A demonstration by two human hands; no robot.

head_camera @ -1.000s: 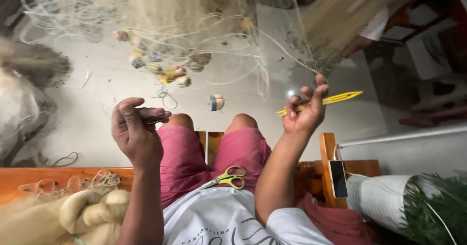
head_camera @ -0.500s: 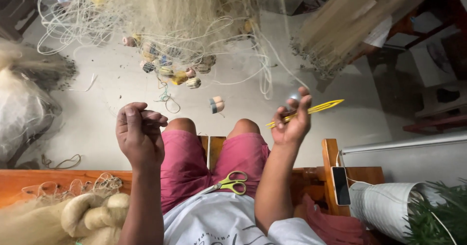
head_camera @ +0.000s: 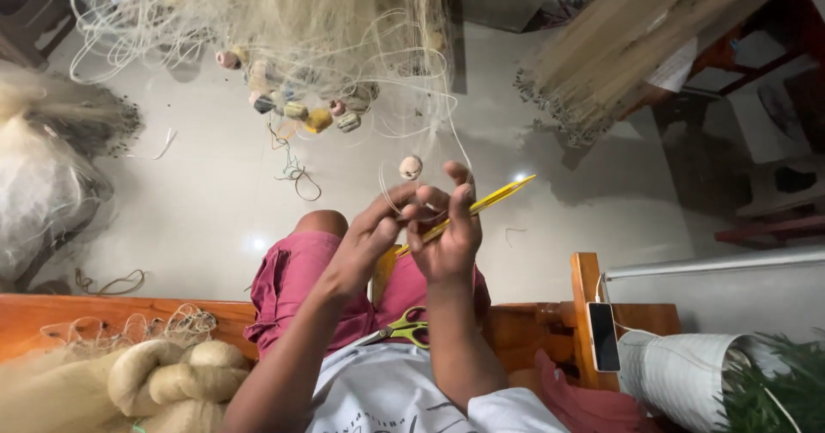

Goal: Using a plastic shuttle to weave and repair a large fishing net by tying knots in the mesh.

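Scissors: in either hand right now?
No. The scissors lie on the lap, while the right hand holds a yellow needle beside the left hand.

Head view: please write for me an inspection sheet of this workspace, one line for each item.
Surface: pale glossy floor below; wooden bench under the person.
Job's things: yellow netting needle in the right hand; pale fishing net hanging in front, with small floats bunched at its lower edge; thin line loops down to the hands.
Clutter: green-handled scissors on the lap; coiled pale rope on the bench; cord scraps on the floor.
Grippers: left hand and right hand meet, fingers pinching line.
Cables: white cable running up from a phone at the bench arm.
Surroundings: second net bundle upper right; green plant lower right.
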